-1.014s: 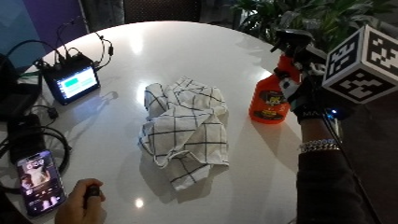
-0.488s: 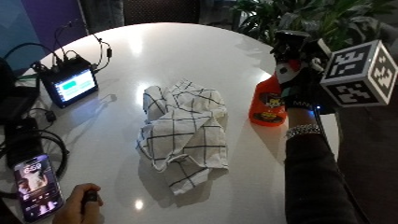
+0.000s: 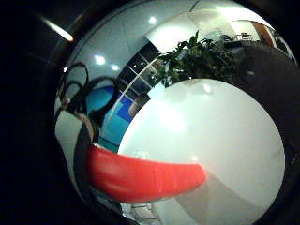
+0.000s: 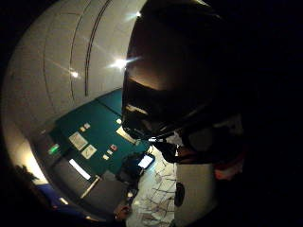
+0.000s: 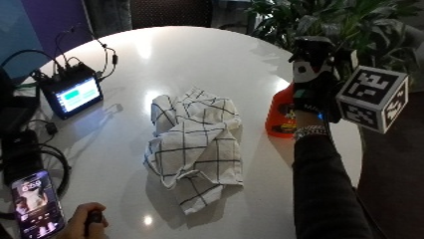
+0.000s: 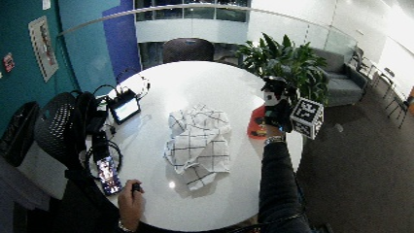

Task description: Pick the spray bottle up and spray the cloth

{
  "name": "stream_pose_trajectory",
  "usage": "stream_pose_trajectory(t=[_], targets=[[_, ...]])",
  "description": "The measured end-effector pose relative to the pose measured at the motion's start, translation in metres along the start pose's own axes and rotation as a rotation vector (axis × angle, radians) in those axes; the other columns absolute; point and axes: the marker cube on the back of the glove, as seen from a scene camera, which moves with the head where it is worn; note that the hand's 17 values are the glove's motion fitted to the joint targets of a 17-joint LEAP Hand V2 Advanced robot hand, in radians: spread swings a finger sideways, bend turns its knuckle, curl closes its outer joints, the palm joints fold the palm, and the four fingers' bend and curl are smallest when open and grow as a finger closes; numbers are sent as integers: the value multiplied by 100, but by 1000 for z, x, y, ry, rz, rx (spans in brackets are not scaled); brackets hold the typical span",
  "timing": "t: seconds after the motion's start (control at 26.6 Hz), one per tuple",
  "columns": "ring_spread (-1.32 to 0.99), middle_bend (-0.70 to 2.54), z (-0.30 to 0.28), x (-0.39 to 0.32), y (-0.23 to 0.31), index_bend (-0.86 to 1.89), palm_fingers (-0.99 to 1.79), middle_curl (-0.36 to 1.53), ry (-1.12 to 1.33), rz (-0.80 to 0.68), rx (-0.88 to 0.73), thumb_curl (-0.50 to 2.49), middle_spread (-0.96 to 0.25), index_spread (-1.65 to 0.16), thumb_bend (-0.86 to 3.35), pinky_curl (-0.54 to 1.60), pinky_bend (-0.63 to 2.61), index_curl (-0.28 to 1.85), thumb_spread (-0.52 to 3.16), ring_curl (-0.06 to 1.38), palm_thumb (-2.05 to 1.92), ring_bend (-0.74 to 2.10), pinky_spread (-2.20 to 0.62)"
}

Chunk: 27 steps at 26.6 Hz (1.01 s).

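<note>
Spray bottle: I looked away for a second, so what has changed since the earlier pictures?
The gloved right hand has climbed from the side of the spray bottle to its black head. Whether its fingers grip it can't be seen. The bottle is still standing on the table; the checked cloth lies unmoved.

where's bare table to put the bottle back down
Bare: the far half of the table, beyond the cloth, and the near strip right of it. Crowded: the left edge, with the small screen, cables and phone.

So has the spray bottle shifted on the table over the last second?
No. The spray bottle stands at the same spot beside the checked cloth, with the gloved right hand at it.
</note>
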Motion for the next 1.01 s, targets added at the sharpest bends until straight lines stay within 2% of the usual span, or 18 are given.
stream_pose_trajectory(t=[0.08,0.19,0.41,0.68,1.01], targets=[[-16,38,3,-5,-2,20,149,43,-5,-42,33,43,-20,-27,2,40,43,36,97,43,84,61,-23],[-16,43,6,-10,-5,20,148,45,-7,-79,60,45,-21,-27,0,42,47,37,93,44,86,64,-26],[-18,49,12,-15,-4,19,145,48,41,-155,16,51,-21,-28,-1,45,55,40,85,46,89,69,-28],[-18,54,16,-42,-8,20,143,50,244,-412,-86,55,-21,-28,-2,46,58,44,80,47,91,72,-29],[-18,57,27,-90,-8,20,141,52,393,-727,-221,59,-21,-28,-2,46,61,47,76,48,90,74,-30]])
